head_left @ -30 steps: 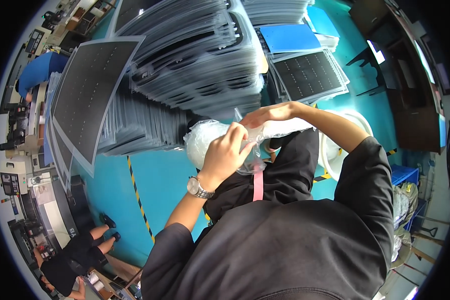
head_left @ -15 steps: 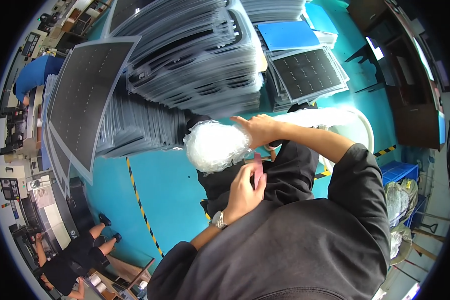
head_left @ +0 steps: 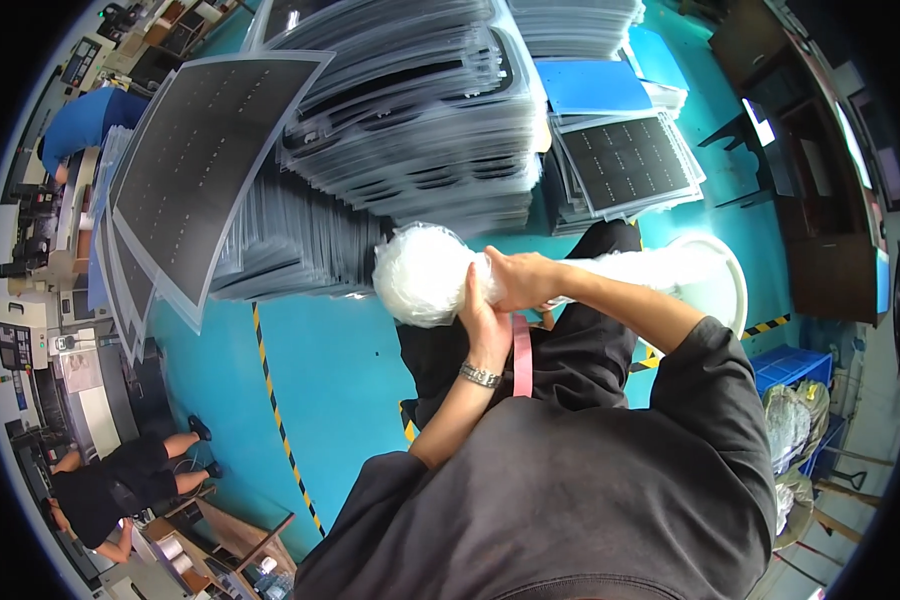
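Looking down from far off, I start at the left, where a worker in blue (head_left: 88, 118) bends over. Near left, a worker in black (head_left: 120, 480) is by some machines. Next come big dark sheets (head_left: 195, 150) with white dots, then a tall pile of clear sheets (head_left: 420, 170) on the far side.

In the middle is the white plastic bundle (head_left: 425, 275), round and crinkly, above the lap. My left hand (head_left: 485, 325) touches its narrow end, but I can't tell how tightly its fingers close. A pink strip (head_left: 523, 365) hangs just near it. My right hand (head_left: 523, 281) grips that same end with bent fingers. Farther right, long white plastic (head_left: 640, 268) runs to a white bucket (head_left: 741, 300); I can't tell if it joins the bundle. Last come blue crates (head_left: 795, 360).

I think this step is squeezing the bundle's end together. To me, the next move needs a firm hold there, so nothing comes loose.
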`<action>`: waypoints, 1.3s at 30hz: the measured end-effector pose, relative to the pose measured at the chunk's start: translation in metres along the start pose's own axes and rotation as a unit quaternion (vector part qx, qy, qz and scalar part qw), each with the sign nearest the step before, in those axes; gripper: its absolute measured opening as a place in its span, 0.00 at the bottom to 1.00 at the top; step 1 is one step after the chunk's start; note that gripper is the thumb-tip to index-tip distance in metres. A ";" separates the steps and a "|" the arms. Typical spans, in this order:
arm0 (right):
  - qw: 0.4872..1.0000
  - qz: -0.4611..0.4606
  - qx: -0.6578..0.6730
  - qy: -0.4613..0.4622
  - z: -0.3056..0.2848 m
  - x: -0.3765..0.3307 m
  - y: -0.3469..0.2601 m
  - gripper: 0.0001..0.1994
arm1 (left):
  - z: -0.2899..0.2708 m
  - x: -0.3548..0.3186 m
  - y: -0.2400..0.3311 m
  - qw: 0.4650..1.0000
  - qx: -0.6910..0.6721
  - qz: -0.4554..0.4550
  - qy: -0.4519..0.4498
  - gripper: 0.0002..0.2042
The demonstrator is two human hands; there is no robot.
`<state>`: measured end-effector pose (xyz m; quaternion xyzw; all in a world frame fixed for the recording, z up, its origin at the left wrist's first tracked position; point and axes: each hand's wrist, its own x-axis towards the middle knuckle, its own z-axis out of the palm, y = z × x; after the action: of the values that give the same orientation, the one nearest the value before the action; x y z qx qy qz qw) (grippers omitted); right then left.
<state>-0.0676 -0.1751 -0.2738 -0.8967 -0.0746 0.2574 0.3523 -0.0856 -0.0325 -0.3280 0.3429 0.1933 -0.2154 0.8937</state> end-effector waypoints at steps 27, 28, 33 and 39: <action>0.993 0.086 -0.042 -0.064 -0.006 -0.012 -0.027 0.36 | 0.047 -0.055 0.187 0.335 0.818 0.350 -0.310 0.50; 0.993 0.085 -0.043 -0.063 -0.003 -0.008 -0.016 0.36 | 0.045 -0.037 0.189 0.281 0.851 0.314 -0.314 0.62; 0.998 -0.020 0.058 -0.004 -0.009 0.000 -0.001 0.74 | 0.004 0.030 0.175 0.287 0.864 0.233 -0.341 0.63; 0.997 0.040 -0.062 0.034 0.025 0.011 -0.025 0.71 | -0.003 0.038 0.160 0.278 0.862 0.250 -0.343 0.45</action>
<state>-0.0696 -0.1382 -0.2773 -0.9273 -0.0427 0.2353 0.2881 0.0279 0.0675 -0.2640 0.8401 -0.5238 -0.1205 0.0731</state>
